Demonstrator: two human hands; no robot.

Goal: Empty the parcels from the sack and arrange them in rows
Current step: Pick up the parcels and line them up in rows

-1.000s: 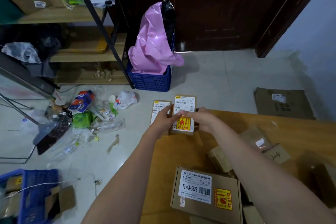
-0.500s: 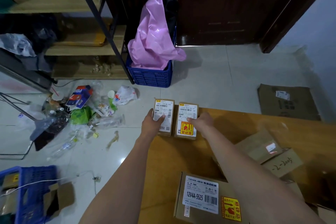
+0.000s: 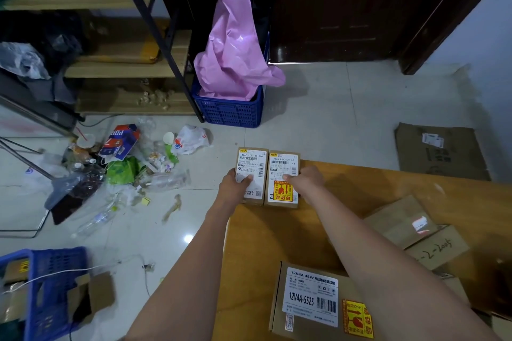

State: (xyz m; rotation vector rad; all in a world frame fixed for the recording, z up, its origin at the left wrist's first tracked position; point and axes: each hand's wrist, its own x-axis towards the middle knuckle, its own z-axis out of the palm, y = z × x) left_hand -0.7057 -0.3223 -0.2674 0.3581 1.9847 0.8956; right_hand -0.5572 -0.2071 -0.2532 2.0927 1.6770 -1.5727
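— Far left, at nine o'clock?
— Litter point(image 3: 122, 171) strewn over the floor tiles: bottles, wrappers, a green bag. Lower down, toward seven, a blue crate point(image 3: 52, 285) with cardboard scraps.

— Up at twelve?
— Another blue basket point(image 3: 230, 111) with a pink bag point(image 3: 232, 44) spilling out, parked against a dark door.

— And the hands?
— Left hand point(image 3: 235, 184) first: laid on the left parcel point(image 3: 252, 174) at the table's far corner, thumb on the white label, remaining fingers wrapped round the box's left edge. Gripping it, not loose. Next over, right hand point(image 3: 304, 181): thumb across the top of the right parcel point(image 3: 282, 177), just above the yellow fragile sticker, other fingers round its right side. Also gripping.

— Parcels themselves?
— Side by side, long edges touching, flat on the wooden table point(image 3: 249, 257), labels up, near one o'clock from the table's middle.

— Further right?
— At five o'clock, a larger box point(image 3: 307, 304) marked 12V4A-5525, partly under the right forearm. Toward three and four, plain brown parcels point(image 3: 401, 221) heaped loosely. Beyond the table at two, flattened cardboard point(image 3: 440, 152) on the floor.
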